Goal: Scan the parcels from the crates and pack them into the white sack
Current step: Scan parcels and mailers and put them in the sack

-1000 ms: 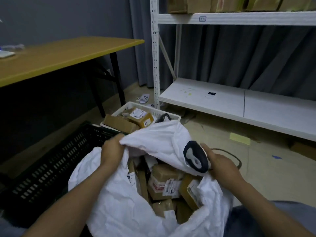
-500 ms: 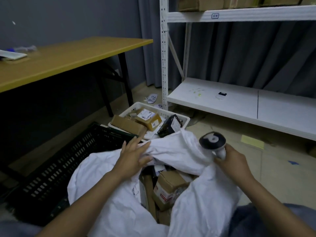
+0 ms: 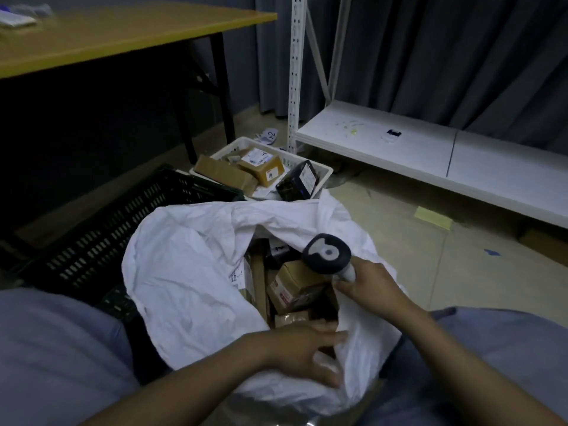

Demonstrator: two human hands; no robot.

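The white sack [image 3: 190,272] stands upright between the person's knees, its mouth facing up and showing brown parcels [image 3: 292,287] inside. The right hand [image 3: 372,284] curls its fingers round the handle of the scanner [image 3: 326,253] above the mouth's right side. The scanner's long axis runs from the fist up and to the left, its dark head leading. The left hand [image 3: 301,348] lies on the near rim, fingers [image 3: 333,336] stretched rightward and close together; blur hides whether they pinch the fabric. Beyond the sack are the white crate [image 3: 322,172] and the black crate [image 3: 107,229].
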